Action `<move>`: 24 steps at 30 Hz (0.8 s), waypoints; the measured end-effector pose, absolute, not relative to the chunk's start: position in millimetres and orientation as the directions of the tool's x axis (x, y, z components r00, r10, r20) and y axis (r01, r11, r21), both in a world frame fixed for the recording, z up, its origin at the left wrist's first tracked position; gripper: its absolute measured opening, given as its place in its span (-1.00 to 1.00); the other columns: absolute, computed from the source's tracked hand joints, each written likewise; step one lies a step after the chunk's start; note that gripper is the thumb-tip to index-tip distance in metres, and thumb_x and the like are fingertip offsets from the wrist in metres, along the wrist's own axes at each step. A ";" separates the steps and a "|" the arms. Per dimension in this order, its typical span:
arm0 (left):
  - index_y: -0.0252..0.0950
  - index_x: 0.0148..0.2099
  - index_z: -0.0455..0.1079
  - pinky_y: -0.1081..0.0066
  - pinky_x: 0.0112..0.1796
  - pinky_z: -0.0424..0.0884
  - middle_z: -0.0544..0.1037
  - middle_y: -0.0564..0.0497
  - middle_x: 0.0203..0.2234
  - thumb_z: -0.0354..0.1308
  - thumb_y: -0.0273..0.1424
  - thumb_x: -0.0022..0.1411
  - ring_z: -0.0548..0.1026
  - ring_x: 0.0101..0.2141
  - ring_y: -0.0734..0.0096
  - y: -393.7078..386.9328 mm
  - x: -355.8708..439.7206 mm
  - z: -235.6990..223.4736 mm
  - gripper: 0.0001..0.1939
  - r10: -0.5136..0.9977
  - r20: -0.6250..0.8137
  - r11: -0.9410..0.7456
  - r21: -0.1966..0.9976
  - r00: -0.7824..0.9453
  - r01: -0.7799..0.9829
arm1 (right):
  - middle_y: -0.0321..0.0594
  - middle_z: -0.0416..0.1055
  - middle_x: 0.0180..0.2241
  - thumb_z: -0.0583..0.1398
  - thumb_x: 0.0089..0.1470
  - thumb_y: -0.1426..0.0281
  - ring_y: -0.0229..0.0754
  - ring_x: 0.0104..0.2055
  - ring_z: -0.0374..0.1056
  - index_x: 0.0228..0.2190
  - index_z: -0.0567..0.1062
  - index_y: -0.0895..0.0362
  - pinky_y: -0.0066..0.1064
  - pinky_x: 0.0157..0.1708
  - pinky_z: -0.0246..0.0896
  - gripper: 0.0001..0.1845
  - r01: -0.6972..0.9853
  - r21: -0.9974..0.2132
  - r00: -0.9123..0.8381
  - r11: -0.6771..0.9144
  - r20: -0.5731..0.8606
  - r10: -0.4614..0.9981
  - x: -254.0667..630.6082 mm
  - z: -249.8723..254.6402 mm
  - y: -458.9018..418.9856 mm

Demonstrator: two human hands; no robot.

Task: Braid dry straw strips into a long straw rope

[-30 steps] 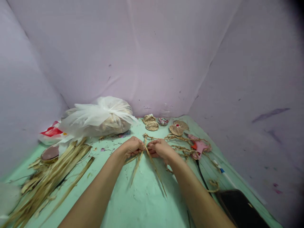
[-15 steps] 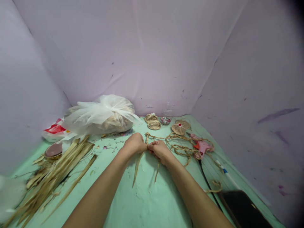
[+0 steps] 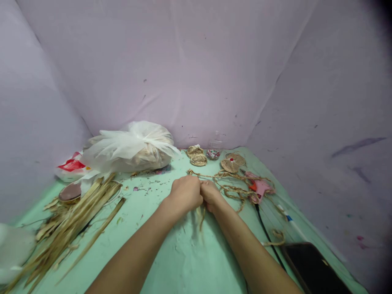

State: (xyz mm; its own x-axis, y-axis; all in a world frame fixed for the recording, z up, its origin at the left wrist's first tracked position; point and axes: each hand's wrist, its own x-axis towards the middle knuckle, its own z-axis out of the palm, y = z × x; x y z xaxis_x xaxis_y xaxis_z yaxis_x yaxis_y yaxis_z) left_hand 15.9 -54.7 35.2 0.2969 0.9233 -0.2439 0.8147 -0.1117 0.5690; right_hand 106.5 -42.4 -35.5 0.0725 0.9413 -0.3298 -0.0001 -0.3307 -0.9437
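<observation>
My left hand (image 3: 187, 192) and my right hand (image 3: 210, 194) meet at the middle of the table, both closed on a braid of dried plant fibre. The fingers hide the part being gripped. Loose strand ends (image 3: 201, 216) hang below the hands, slightly blurred. Beyond my hands the finished braided cord (image 3: 226, 174) runs off to the right and lies in loops beside a pink glue gun (image 3: 261, 190). To the left of my left arm is a bundle of flat dried fibre strips (image 3: 76, 220).
A tied white plastic bag (image 3: 134, 147) sits at the back left. Coiled woven pieces (image 3: 197, 157), a clear bottle of beads (image 3: 213, 153) and a woven flower shape (image 3: 232, 162) stand at the back. A phone (image 3: 314, 265) and black cable (image 3: 266, 228) lie right.
My left hand has moved right and closed against my right hand. The strand ends, spread apart earlier, now hang close together under both hands.
</observation>
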 end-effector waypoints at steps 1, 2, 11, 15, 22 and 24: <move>-0.34 -0.58 0.28 0.44 -0.41 0.19 0.33 -0.04 -0.65 0.10 -0.58 -0.24 0.38 -0.37 0.23 -50.1 9.6 37.1 -0.91 0.929 -0.209 -0.149 0.541 0.304 0.827 | -0.36 0.19 -0.78 0.02 -0.33 0.57 -0.38 -0.70 0.04 -0.67 0.34 0.21 -0.55 -0.65 -0.02 -0.88 -0.017 -0.941 0.064 -0.337 -0.338 0.939 106.4 -33.5 -42.7; -0.34 -0.60 0.28 0.46 -0.46 0.18 0.30 -0.01 -0.71 0.11 -0.55 -0.23 0.37 -0.46 0.30 -44.9 2.9 38.7 -0.95 0.935 -0.190 -0.157 0.530 0.298 0.833 | -0.37 0.17 -0.80 0.03 -0.33 0.56 -0.39 -0.71 0.02 -0.68 0.33 0.21 -0.56 -0.67 -0.06 -0.90 -0.014 -0.939 0.049 -0.343 -0.343 0.938 106.5 -31.3 -43.1; -0.44 -0.57 0.29 0.58 -0.71 0.05 0.32 0.04 -0.76 0.03 -0.52 -0.02 0.18 -0.76 0.63 -21.1 -11.8 16.0 -0.87 0.801 -0.546 0.411 0.800 0.247 0.437 | -0.44 0.08 -0.83 0.07 -0.23 0.44 -0.46 -0.79 -0.19 -0.71 0.28 0.20 -0.55 -0.75 -0.36 -0.87 0.051 -0.940 -0.078 -0.337 -0.340 0.937 111.5 -25.3 -45.1; -0.41 -0.62 0.25 0.60 -0.73 0.04 0.25 0.10 -0.82 0.09 -0.48 -0.04 0.15 -0.78 0.66 -17.2 -7.9 -0.3 -0.82 0.729 -0.598 0.464 0.789 0.333 0.403 | -0.45 0.08 -0.82 0.09 -0.25 0.45 -0.46 -0.77 -0.19 -0.69 0.30 0.20 -0.55 -0.72 -0.35 -0.91 0.109 -0.946 -0.141 -0.306 -0.319 0.937 119.0 -26.8 -42.1; -0.33 -0.72 0.16 0.49 -0.67 0.11 0.18 0.07 -0.88 0.14 -0.44 -0.17 0.22 -0.73 0.48 -25.4 -2.7 1.5 -0.76 0.885 -0.455 0.260 0.656 0.096 0.708 | -0.29 0.32 -0.65 0.06 -0.20 0.47 -0.34 -0.60 0.11 -0.63 0.41 0.24 -0.53 -0.59 -0.09 -0.86 0.595 -0.798 -0.255 0.092 -0.078 0.964 120.3 -28.0 -43.7; -0.33 -0.70 0.20 0.48 -0.60 0.15 0.29 0.00 -0.79 0.19 -0.45 -0.27 0.33 -0.59 0.36 -27.7 -2.2 1.8 -0.81 0.925 -0.378 0.246 0.669 0.036 0.702 | -0.22 0.38 -0.61 0.06 -0.17 0.47 -0.27 -0.55 0.19 -0.60 0.44 0.23 -0.50 -0.55 -0.05 -0.84 0.754 -0.640 -0.201 0.148 -0.010 0.980 115.8 -27.0 -45.6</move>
